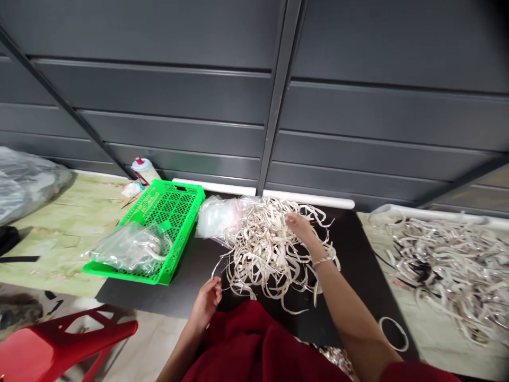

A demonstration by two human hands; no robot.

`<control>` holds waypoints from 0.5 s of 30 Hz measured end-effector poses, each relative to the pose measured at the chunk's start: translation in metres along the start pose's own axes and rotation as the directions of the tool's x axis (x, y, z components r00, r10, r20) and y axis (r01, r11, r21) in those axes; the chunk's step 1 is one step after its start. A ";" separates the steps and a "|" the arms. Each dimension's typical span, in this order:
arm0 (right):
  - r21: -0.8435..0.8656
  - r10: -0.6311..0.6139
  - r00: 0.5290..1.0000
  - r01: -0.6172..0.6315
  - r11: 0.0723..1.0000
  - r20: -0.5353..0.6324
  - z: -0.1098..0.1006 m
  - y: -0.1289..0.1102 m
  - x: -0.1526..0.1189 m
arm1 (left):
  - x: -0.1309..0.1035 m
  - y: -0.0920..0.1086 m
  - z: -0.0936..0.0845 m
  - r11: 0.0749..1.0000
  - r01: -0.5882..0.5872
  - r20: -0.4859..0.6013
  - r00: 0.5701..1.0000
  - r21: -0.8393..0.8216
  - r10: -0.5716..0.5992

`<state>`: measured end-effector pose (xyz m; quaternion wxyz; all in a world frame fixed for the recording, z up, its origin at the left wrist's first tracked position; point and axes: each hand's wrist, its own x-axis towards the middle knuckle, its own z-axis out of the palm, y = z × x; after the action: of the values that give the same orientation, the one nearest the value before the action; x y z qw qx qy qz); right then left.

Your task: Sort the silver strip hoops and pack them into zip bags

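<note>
A big tangled heap of white, ribbon-like strips (262, 249) lies on a black board (369, 276) in front of me. At the heap's lower left edge, my left hand (209, 298) is closed, fingertips pinched on the end of a thin whitish strip (217, 268). My right hand (299, 227) reaches over the upper right part of the heap with its fingers curled. What those fingers grip, if anything, is too small to make out. Left of the heap, touching it, are clear plastic bags (218, 216).
A green plastic basket (190, 217) on the left holds a clear bag with white pieces (139, 246). Behind it stands a bottle with a red top (145, 168). Another strip heap (453, 265) lies at right, a white ring (393, 334) nearer. A red stool (35, 350) stands lower left.
</note>
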<state>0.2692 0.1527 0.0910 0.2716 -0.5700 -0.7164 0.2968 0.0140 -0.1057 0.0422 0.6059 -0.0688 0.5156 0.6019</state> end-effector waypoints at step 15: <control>0.445 0.206 0.972 -0.234 0.864 0.111 0.062 0.021 -0.051 | -0.016 -0.003 -0.024 0.999 -0.013 -0.101 0.995 -0.043 0.009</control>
<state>0.2480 0.0997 0.0310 0.3403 -0.5591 -0.5650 0.5023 0.0075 -0.1340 0.0412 0.5742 -0.1095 0.5325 0.6122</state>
